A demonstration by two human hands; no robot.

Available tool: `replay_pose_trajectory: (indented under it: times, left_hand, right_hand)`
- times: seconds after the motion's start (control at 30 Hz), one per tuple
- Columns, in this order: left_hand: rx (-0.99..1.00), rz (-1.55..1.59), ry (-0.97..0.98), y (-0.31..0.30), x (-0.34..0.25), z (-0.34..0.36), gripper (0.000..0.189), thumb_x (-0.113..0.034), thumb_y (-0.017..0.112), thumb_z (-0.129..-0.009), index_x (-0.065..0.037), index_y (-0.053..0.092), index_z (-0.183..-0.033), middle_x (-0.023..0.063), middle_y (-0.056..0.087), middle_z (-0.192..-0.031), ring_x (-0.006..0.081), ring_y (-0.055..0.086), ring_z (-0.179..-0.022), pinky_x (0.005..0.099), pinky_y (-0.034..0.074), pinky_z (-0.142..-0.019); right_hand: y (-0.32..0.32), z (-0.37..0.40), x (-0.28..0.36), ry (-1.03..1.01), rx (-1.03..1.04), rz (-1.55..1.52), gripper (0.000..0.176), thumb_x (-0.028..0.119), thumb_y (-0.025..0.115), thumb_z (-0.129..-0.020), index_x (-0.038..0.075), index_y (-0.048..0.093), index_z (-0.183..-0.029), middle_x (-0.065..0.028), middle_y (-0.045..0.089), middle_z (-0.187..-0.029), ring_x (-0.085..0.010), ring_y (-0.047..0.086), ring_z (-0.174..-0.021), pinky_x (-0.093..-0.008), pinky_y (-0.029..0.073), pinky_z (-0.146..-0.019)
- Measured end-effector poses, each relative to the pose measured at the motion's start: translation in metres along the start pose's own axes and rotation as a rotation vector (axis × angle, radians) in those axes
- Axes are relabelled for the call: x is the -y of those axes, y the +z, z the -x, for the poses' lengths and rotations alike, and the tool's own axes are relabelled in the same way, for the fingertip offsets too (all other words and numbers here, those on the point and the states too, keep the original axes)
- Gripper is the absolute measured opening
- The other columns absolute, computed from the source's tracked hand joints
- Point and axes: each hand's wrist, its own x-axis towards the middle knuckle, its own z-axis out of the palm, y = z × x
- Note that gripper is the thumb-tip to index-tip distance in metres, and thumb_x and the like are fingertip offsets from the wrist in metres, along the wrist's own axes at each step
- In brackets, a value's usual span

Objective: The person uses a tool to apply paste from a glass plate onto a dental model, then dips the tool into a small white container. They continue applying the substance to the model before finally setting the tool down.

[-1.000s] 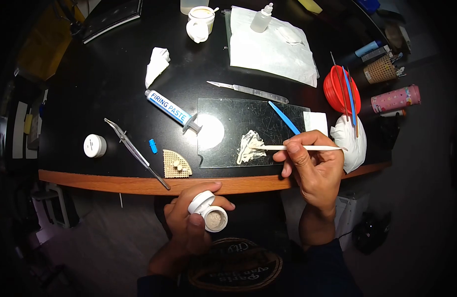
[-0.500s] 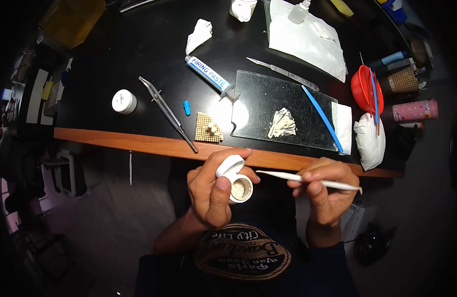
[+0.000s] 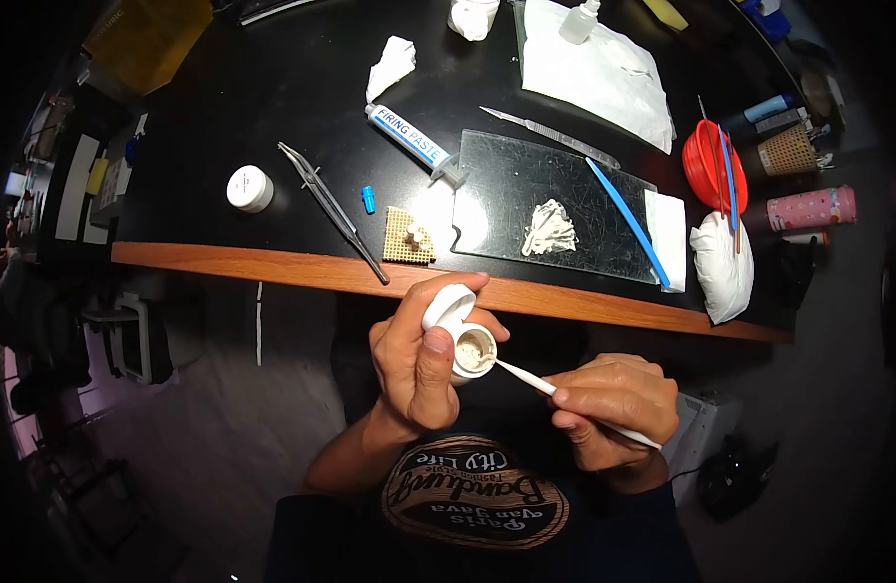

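Observation:
My left hand point(image 3: 417, 361) is closed around a small white jar point(image 3: 474, 352), its flip lid point(image 3: 450, 306) raised and its mouth tilted toward me. Pale cream material, powder or paste, lies inside. Between the thumb and fingers of my right hand point(image 3: 613, 406) is a slim white spatula point(image 3: 527, 376); its tip is at the jar's right rim. Beyond the jar, a honeycomb firing tray point(image 3: 399, 248) with small white pieces stands near the table edge. To its right, a cream-coloured paste heap point(image 3: 550, 228) lies on a glass slab point(image 3: 496, 180).
The table's wooden edge point(image 3: 302, 269) runs just beyond my hands. On the table are tweezers point(image 3: 333, 214), a firing paste syringe point(image 3: 409, 138), a lidded white jar point(image 3: 250, 188), a blue-handled tool point(image 3: 627, 221), a scalpel-like tool point(image 3: 550, 134), and a red bowl point(image 3: 702, 175) with tools across it.
My right hand has moved left and toward me, bringing the spatula's tip to the jar's rim. My left hand keeps the jar in nearly the same place.

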Motion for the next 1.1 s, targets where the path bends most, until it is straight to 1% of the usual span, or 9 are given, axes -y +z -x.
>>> replay_pose_trajectory:
  times: [0.2,0.5,0.7,0.77,0.9,1.0,1.03,1.07,1.1]
  left_hand:
    - [-0.007,0.003,0.010,0.001,-0.001,0.000,0.064,-0.043,0.027,-0.111,0.014,0.055,-0.124,0.0159,0.074,-0.076,0.0171,0.067,-0.069,0.0280,0.052,-0.075]
    - [-0.009,0.017,0.014,0.001,0.002,0.002,0.063,-0.042,0.029,-0.111,0.014,0.055,-0.124,0.0162,0.073,-0.076,0.0175,0.067,-0.070,0.0287,0.052,-0.076]
    - [0.000,0.022,0.014,0.000,0.001,0.002,0.063,-0.042,0.028,-0.110,0.014,0.055,-0.125,0.0174,0.073,-0.076,0.0184,0.067,-0.070,0.0294,0.051,-0.080]
    - [0.001,0.061,0.003,0.000,0.002,0.005,0.063,-0.041,0.027,-0.110,0.013,0.055,-0.125,0.0178,0.072,-0.075,0.0185,0.066,-0.070,0.0295,0.051,-0.081]
    - [0.031,0.102,0.148,-0.007,0.001,0.010,0.080,-0.058,0.027,-0.110,0.013,0.062,-0.119,0.0159,0.066,-0.080,0.0213,0.067,-0.068,0.0320,0.054,-0.061]
    - [0.032,0.095,0.066,-0.015,-0.015,0.016,0.065,-0.051,0.042,-0.109,0.009,0.066,-0.116,0.0160,0.063,-0.079,0.0224,0.065,-0.070,0.0326,0.053,-0.063]
    - [0.000,0.147,0.044,-0.016,-0.018,0.017,0.052,-0.041,0.051,-0.105,0.009,0.066,-0.113,0.0152,0.062,-0.077,0.0224,0.064,-0.070,0.0330,0.053,-0.064]
    - [-0.030,0.155,0.041,-0.017,-0.022,0.017,0.042,-0.031,0.052,-0.101,0.009,0.065,-0.104,0.0155,0.060,-0.076,0.0237,0.063,-0.068,0.0339,0.053,-0.062]
    - [-0.039,0.180,0.064,-0.019,-0.024,0.015,0.038,-0.028,0.052,-0.099,0.008,0.064,-0.100,0.0157,0.059,-0.074,0.0242,0.062,-0.067,0.0345,0.053,-0.061]
  right_hand:
    - [0.000,0.001,0.009,-0.024,0.014,0.113,0.018,0.003,0.083,-0.082,-0.003,0.075,-0.097,-0.0167,0.076,-0.085,-0.0245,0.076,-0.071,-0.0303,0.060,-0.059]
    - [-0.004,0.002,0.013,0.032,-0.004,0.125,0.018,0.001,0.083,-0.081,-0.003,0.074,-0.096,-0.0170,0.076,-0.082,-0.0241,0.075,-0.066,-0.0285,0.059,-0.056]
    - [-0.006,0.001,0.013,0.045,-0.019,0.154,0.016,0.001,0.082,-0.083,-0.002,0.073,-0.096,-0.0162,0.075,-0.080,-0.0239,0.076,-0.066,-0.0286,0.059,-0.055]
    - [-0.008,0.002,0.011,0.053,-0.090,0.141,0.013,0.001,0.081,-0.085,-0.002,0.073,-0.095,-0.0157,0.075,-0.079,-0.0236,0.075,-0.066,-0.0286,0.058,-0.055]
    - [-0.019,0.011,0.006,0.095,-0.274,0.158,0.009,0.005,0.076,-0.091,-0.002,0.072,-0.094,-0.0153,0.074,-0.079,-0.0219,0.073,-0.064,-0.0283,0.057,-0.057]
    - [-0.027,0.014,0.002,0.133,-0.439,0.155,0.008,0.004,0.071,-0.094,-0.004,0.070,-0.096,-0.0167,0.074,-0.081,-0.0204,0.072,-0.067,-0.0281,0.057,-0.061]
    - [-0.029,0.014,-0.001,0.152,-0.496,0.178,0.008,0.004,0.069,-0.095,-0.004,0.069,-0.097,-0.0170,0.074,-0.082,-0.0201,0.072,-0.069,-0.0285,0.057,-0.063]
    - [-0.032,0.014,-0.004,0.169,-0.554,0.201,0.008,0.004,0.067,-0.096,-0.004,0.068,-0.098,-0.0174,0.073,-0.083,-0.0198,0.072,-0.070,-0.0289,0.057,-0.064]
    - [-0.036,0.014,-0.010,0.153,-0.562,0.221,0.010,0.004,0.064,-0.097,-0.005,0.068,-0.101,-0.0185,0.073,-0.088,-0.0190,0.071,-0.073,-0.0297,0.058,-0.069]
